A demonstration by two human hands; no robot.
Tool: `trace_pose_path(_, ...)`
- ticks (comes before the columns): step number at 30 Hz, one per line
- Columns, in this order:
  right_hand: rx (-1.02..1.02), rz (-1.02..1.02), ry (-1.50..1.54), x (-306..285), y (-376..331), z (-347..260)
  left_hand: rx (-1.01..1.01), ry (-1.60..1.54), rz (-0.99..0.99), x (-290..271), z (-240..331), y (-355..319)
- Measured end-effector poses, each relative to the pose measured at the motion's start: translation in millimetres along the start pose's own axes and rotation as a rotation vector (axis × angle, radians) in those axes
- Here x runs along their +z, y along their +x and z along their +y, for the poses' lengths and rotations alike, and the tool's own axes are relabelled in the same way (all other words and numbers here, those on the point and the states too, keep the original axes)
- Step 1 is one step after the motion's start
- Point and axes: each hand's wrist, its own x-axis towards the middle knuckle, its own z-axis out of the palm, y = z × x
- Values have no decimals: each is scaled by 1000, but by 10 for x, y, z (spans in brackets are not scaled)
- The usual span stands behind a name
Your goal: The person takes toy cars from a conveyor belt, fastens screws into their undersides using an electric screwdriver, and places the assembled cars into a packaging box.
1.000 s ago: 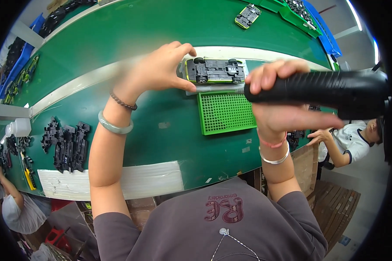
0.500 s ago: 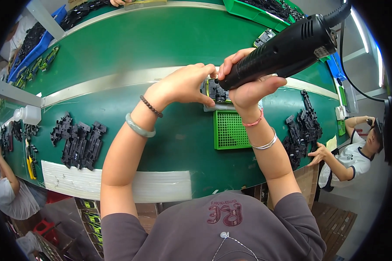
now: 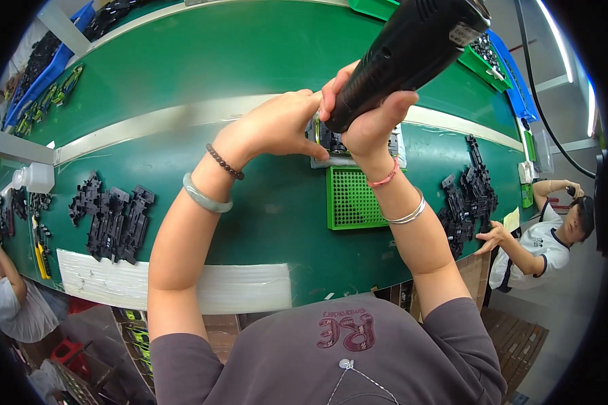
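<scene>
My right hand (image 3: 370,128) is wrapped round a thick black electric screwdriver (image 3: 409,61), its body slanting up to the right. The tool's lower end meets a black plastic part (image 3: 334,142) with yellow-green edges; its tip is hidden by my fingers. On the part's left side, my left hand (image 3: 277,125) curls with the thumb at the near edge and the fingers at the far edge, gripping it. The left fingertips are partly covered by my right hand. Just nearer to me lies a green perforated tray (image 3: 330,216).
Black plastic parts (image 3: 118,223) are piled on the left, more black parts (image 3: 467,202) on the right. A white foam strip (image 3: 250,287) lines the near edge. A co-worker's hand (image 3: 496,236) touches the right pile. Blue bins (image 3: 54,74) stand far left.
The screwdriver has swung steeper and shifted left, with my right hand moving along slightly. My left hand keeps its place at the part. The whole view has shifted a little.
</scene>
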Motion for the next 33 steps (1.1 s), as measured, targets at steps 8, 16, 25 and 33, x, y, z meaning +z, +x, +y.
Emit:
trace_pose_path(8, -86, 30, 38, -24, 38, 73, -26, -40, -39, -47, 90, 64)
trace_pose_path(16, -46, 117, 352, -201, -90, -80, 0, 38, -13, 65, 73, -20)
trace_pose_path(25, -115, 410, -15, -1306, -894, -539, -32, -173, 108, -477, 311, 11)
trace_pose_path(33, -102, 383, -11, -1470, -1015, -636, -228, -424, 573, -1320, 22, -655)
